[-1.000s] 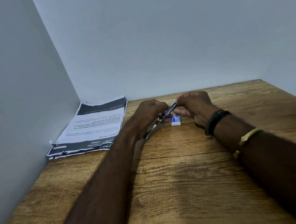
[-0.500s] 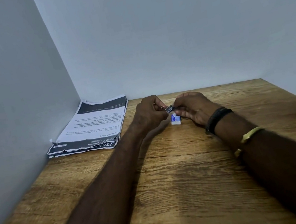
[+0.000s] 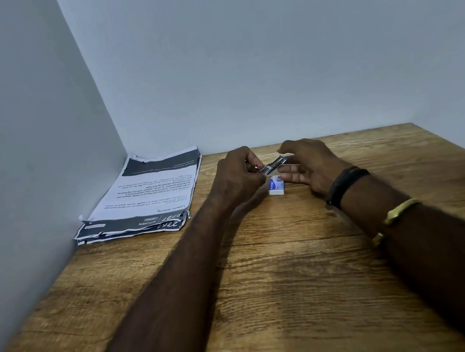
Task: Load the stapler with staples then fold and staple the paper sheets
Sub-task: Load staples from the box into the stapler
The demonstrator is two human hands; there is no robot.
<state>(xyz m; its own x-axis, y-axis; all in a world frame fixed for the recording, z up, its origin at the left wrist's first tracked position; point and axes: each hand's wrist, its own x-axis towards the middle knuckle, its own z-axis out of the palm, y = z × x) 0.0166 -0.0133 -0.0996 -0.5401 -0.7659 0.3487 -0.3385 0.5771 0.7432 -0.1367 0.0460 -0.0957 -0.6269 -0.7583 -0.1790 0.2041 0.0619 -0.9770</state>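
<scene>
Two bare hands work at the far middle of the wooden table point(image 3: 274, 291), and the step in hand looks like loading the stapler; folding and stapling are not begun. At about ten o'clock from the hands, well apart from them, a stack of white printed paper sheets with dark header bands point(image 3: 143, 199) lies flat in the corner against the grey wall. The left hand point(image 3: 237, 178) has thumb and fingers pinched shut on the near end of a small, slim silver metal stapler point(image 3: 273, 165), held off the table and tilted up toward two o'clock. Whether a staple strip sits in it is too small to tell. Just below, at six o'clock from the stapler, a small white-and-blue cardboard staple box point(image 3: 276, 186) rests on the table. The right hand point(image 3: 305, 164) is loosely open, fingertips at the stapler's far end; I cannot tell if it grips. Next, I judge, the channel must be closed squarely. Nothing blocks the paper; the box sits close under the hands and could be knocked.
</scene>
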